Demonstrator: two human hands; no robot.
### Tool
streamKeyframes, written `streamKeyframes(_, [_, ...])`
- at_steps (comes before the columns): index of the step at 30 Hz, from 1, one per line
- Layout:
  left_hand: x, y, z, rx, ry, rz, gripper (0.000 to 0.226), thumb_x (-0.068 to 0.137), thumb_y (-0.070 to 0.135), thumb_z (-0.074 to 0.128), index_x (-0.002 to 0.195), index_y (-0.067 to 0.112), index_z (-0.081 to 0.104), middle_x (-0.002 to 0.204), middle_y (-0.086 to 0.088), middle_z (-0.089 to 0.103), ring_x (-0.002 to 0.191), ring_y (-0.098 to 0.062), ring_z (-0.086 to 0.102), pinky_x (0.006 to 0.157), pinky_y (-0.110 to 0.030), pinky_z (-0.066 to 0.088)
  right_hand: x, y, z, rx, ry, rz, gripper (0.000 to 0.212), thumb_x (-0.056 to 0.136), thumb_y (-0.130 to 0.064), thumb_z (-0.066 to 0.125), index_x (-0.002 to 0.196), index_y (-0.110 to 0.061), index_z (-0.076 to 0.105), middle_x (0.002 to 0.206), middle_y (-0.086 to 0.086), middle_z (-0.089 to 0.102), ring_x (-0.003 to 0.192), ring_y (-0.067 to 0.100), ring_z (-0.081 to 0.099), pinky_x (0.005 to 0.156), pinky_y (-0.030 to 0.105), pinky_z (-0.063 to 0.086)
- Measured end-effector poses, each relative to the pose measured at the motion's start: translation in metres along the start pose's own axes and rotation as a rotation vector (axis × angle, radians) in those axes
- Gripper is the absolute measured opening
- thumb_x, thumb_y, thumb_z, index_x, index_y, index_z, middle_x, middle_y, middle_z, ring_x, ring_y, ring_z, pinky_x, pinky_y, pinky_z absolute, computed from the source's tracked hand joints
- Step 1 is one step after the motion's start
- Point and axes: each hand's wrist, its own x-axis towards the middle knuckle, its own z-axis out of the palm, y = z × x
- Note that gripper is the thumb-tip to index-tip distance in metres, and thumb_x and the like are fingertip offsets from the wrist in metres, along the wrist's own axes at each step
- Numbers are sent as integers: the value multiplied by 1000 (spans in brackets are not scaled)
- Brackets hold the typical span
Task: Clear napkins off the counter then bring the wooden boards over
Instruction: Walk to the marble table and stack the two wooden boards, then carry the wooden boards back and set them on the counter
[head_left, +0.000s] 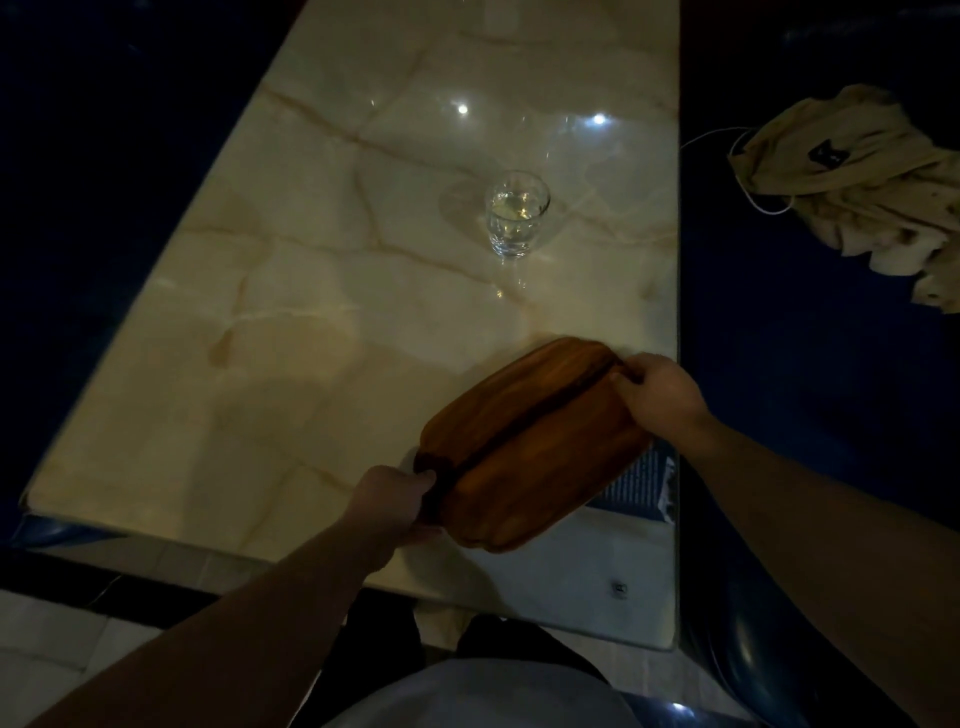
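Note:
Two brown wooden boards (530, 441) lie side by side, slanted, over the near right part of the marble counter (291, 322). My left hand (395, 501) grips their near-left end. My right hand (662, 392) grips their far-right end by the counter's right edge. Whether the boards rest on the counter or hang just above it I cannot tell. I see no napkins on the counter.
A clear glass of water (516, 213) stands mid-counter, beyond the boards. A printed paper (641, 480) lies under the boards' right side. A crumpled beige cloth (862, 176) with a white cord lies on the dark blue seat at right. Dark surroundings flank the counter.

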Motion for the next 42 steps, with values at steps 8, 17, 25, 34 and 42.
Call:
streamKeyframes(8, [-1, 5, -17, -141, 145, 85, 34, 93, 40, 52, 108, 9, 52, 110, -15, 60, 94, -36, 63, 79, -57, 56, -12, -10, 11, 354, -65, 67, 31, 97, -27, 52, 124, -14, 60, 119, 13, 62, 109, 29, 58, 95, 39, 47])
streamKeyframes(17, [-52, -6, -112, -199, 565, 293, 33, 99, 26, 45, 125, 8, 54, 114, -12, 59, 98, -31, 58, 88, -45, 50, -49, -118, 52, 572, -158, -172, 29, 100, -24, 47, 124, -17, 62, 104, 1, 67, 95, 18, 64, 88, 32, 49])
streamKeyframes(25, [-147, -91, -222, -316, 770, 409, 28, 100, 20, 41, 117, 9, 60, 86, 0, 60, 82, -17, 60, 65, -29, 45, -124, -245, 107, 382, -259, -461, 30, 98, -22, 51, 117, -8, 68, 107, 10, 70, 95, 26, 66, 92, 42, 52])
streamKeyframes(34, [-315, -264, -320, -375, 1097, 372, 26, 98, 18, 43, 91, 9, 66, 77, -11, 64, 68, -22, 59, 63, -35, 45, -317, -370, 198, 233, -478, -799, 27, 99, -23, 47, 88, -15, 70, 78, 7, 67, 74, 25, 62, 66, 35, 48])
streamKeyframes(42, [-450, -426, -360, -532, 1344, 257, 26, 91, 9, 42, 83, -2, 64, 65, -14, 54, 61, -28, 52, 56, -35, 39, -493, -438, 292, 181, -757, -1001, 39, 98, -27, 45, 86, 5, 65, 73, 12, 58, 69, 27, 56, 62, 36, 38])
